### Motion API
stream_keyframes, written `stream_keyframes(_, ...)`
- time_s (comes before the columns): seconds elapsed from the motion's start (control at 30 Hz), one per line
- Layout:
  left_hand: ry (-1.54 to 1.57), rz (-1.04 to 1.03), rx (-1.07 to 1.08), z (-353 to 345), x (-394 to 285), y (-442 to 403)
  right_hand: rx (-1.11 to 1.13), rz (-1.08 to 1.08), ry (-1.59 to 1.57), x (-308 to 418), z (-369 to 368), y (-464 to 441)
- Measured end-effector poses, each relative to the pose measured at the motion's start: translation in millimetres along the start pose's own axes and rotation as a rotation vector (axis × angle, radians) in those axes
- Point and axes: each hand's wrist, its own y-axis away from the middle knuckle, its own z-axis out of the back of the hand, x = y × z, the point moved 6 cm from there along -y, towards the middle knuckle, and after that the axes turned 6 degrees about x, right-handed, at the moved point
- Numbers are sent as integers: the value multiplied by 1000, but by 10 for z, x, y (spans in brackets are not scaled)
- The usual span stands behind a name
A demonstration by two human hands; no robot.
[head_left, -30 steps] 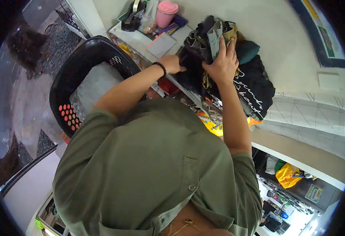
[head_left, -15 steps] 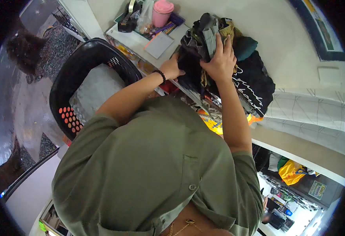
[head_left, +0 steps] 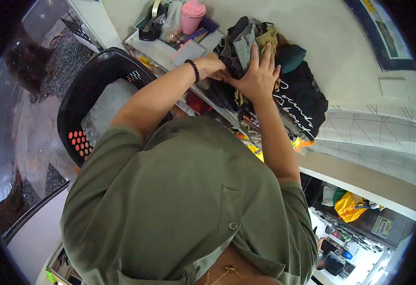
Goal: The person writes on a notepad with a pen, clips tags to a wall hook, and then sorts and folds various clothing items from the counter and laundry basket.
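A pile of folded clothes (head_left: 246, 45) in grey, dark and mottled yellow-brown cloth lies on a white shelf against the wall. My right hand (head_left: 257, 78) rests on the pile with its fingers spread over the cloth. At the pile's left edge, my left hand (head_left: 211, 65), with a dark beaded bracelet on the wrist, has its fingers curled in against the dark clothes; the fingertips are partly hidden. Beside the pile, to the right, lies a black garment (head_left: 303, 95) with white script lettering. A dark green cloth (head_left: 292, 59) sits just above it.
A black basket (head_left: 72, 102) with a grey plastic-like sheet inside stands at my left. On the shelf are a pink lidded cup (head_left: 191, 18), a spiral notepad (head_left: 187, 51) and a black tape dispenser (head_left: 150, 32). A yellow bag (head_left: 350, 207) lies in a lower compartment at right.
My left hand has moved up and to the right, from the shelf edge to the side of the clothes pile. My right hand has shifted slightly left and down, its fingers still spread.
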Motion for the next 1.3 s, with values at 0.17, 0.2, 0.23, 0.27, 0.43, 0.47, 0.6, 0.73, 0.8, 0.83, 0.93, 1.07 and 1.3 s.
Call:
stream_keyframes(0.17,-512,-134,-75,184,44,48,10,-29,18,-38,-86,6)
stream_keyframes(0.2,-740,-144,-159,219,-4,100,18,-32,17,-44,-96,-4)
stream_keyframes(0.23,-937,-67,-391,227,3,248,4,-24,26,-33,-85,-13)
stream_keyframes(0.27,-974,-68,-384,172,81,247,-8,-17,36,-25,-59,-14)
stream_keyframes(0.43,-1083,-60,-309,-249,199,247,-17,-5,49,-12,-36,-11)
stream_keyframes(0.47,-1050,15,-330,-354,205,280,-18,-3,44,-11,-34,-9)
stream_keyframes(0.6,-665,32,-451,-577,461,322,-45,4,21,-21,-62,3)
stream_keyframes(0.73,-270,-405,-531,-645,938,-53,-11,-8,20,1,-51,-7)
stream_keyframes(0.8,33,-329,-455,-717,879,121,13,-13,10,15,-63,-5)
stream_keyframes(0.83,201,-268,-400,-744,799,226,21,-20,8,9,-63,-2)
stream_keyframes(0.93,566,-263,-579,-436,750,380,42,1,23,47,-135,63)
stream_keyframes(1.07,754,-521,-831,193,557,464,221,84,-41,109,-179,236)
stream_keyframes(1.3,-750,-1219,-685,-888,-1574,1204,-70,74,-364,-499,769,122)
